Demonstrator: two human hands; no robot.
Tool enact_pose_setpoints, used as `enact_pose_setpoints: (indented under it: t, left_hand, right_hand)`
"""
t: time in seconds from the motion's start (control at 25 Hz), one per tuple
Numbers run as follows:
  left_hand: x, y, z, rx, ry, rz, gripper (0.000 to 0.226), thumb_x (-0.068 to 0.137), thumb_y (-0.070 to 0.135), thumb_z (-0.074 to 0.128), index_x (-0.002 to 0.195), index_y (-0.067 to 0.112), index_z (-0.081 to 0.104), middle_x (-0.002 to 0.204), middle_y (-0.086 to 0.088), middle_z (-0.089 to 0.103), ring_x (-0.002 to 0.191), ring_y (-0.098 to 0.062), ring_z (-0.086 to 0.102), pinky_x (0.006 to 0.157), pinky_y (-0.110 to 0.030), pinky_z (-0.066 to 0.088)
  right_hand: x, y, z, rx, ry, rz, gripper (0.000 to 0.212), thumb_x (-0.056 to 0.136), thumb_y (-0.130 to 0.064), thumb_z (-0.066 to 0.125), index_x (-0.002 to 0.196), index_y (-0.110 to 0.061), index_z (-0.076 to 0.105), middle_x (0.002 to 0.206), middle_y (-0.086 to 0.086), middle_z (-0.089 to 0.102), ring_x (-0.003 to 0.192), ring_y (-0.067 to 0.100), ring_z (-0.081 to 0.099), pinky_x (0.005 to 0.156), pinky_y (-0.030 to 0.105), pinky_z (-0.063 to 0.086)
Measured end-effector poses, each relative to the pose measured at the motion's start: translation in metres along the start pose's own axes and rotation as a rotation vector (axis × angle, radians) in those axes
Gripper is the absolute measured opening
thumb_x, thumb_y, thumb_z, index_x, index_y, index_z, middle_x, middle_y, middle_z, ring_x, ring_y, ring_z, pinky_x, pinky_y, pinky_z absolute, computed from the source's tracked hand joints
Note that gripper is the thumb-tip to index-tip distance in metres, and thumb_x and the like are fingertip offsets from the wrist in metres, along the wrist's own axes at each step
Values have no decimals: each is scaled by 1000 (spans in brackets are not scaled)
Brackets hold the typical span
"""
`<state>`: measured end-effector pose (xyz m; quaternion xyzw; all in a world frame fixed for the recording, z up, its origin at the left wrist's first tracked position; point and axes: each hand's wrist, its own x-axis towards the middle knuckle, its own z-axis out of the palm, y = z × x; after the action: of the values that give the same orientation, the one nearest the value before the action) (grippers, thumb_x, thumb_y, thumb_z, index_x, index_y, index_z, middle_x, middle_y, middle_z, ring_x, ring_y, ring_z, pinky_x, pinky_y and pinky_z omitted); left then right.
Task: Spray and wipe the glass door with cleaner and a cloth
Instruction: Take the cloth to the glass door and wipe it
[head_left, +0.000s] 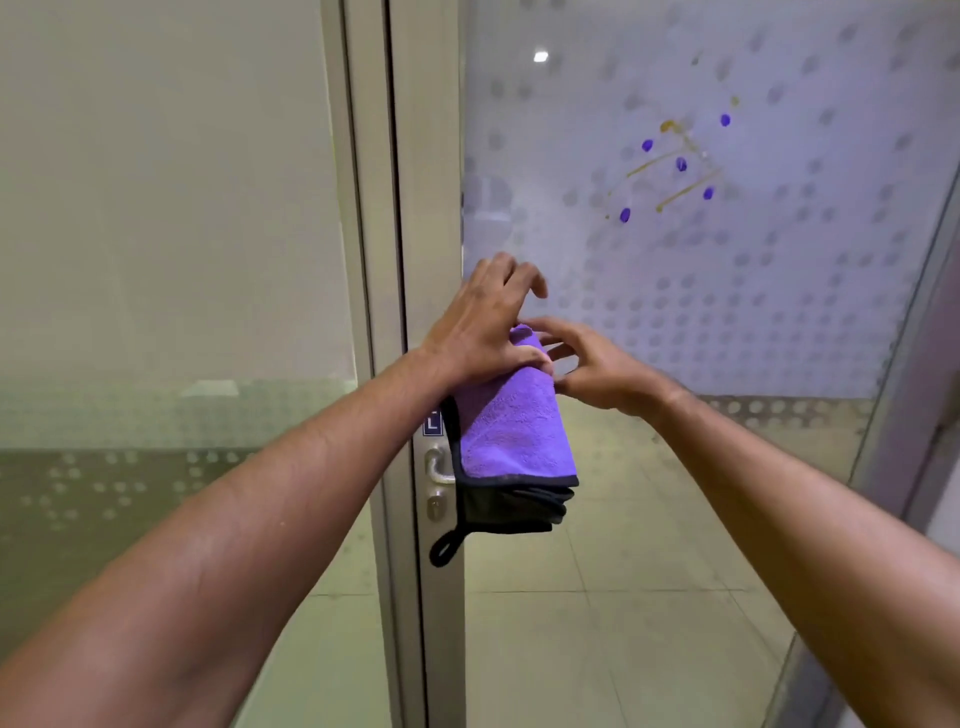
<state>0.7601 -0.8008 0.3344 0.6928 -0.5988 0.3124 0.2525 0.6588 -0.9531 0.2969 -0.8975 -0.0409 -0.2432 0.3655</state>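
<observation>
A folded purple cloth (511, 431) with a black edge and a black loop hangs in front of the door's frame. My left hand (478, 327) pinches its top between thumb and fingers. Beside it, my right hand (597, 364) has curled fingers touching the cloth's upper right corner. The glass door (727, 270) fills the right half, frosted with a dot pattern. Blue blobs and yellow-brown streaks (675, 171) soil the glass above my hands. No spray bottle is in view.
A metal door handle (436, 465) and keyhole sit on the frame (426, 208), just left of the hanging cloth. A fixed glass panel (171, 260) with a frosted band stands at the left. Tiled floor shows through the lower glass.
</observation>
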Motion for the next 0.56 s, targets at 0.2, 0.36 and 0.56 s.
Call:
enact_pose_setpoints:
  t: [0.2, 0.36, 0.56]
  left_hand:
    - [23, -3, 34, -78, -47, -153, 76, 50, 68, 75, 105, 19, 58, 104, 1, 57, 100, -20, 54, 91, -42, 46]
    - [48, -3, 57, -185, -165, -275, 64, 46, 74, 72, 75, 17, 63, 72, 2, 64, 71, -20, 60, 71, -40, 51]
    - [93, 1, 73, -145, -269, -214, 46, 61, 48, 86, 71, 10, 61, 57, 2, 49, 54, -14, 41, 53, -30, 33]
  right_hand:
    - [9, 32, -32, -34, 32, 17, 50, 71, -1, 81, 111, -21, 58, 116, 1, 61, 115, 20, 55, 79, 21, 49]
    - [15, 56, -68, -175, 66, 19, 43, 62, -18, 92, 92, -22, 61, 95, -11, 61, 106, 17, 58, 72, 16, 46]
    - [28, 79, -122, -262, 11, -24, 49, 55, -28, 95, 80, -6, 60, 72, 1, 50, 67, 11, 44, 59, 33, 41]
